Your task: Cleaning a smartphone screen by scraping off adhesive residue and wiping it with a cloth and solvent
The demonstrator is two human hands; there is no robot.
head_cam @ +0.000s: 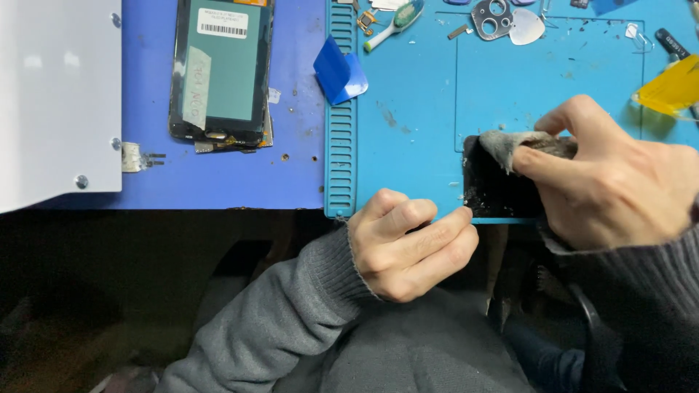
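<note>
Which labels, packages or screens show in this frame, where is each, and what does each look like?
Phone screen panel: upper left on the blue table, rectangular, dark frame, teal back.
White sticker: near that panel's top, rectangular, with black bars.
Pale tape strip: along the panel's left side, handwritten marks.
Dark phone screen: at the blue mat's near edge, dusty; left hand steadies it, right hand presses a grey cloth on it.

two hands: left hand (pixel 408 244), right hand (pixel 611 178). one grey cloth (pixel 520 144). two phone screens: one dark screen (pixel 499 193), one teal-backed screen (pixel 222 69). one blue mat (pixel 408 94). one toothbrush (pixel 395 23).
</note>
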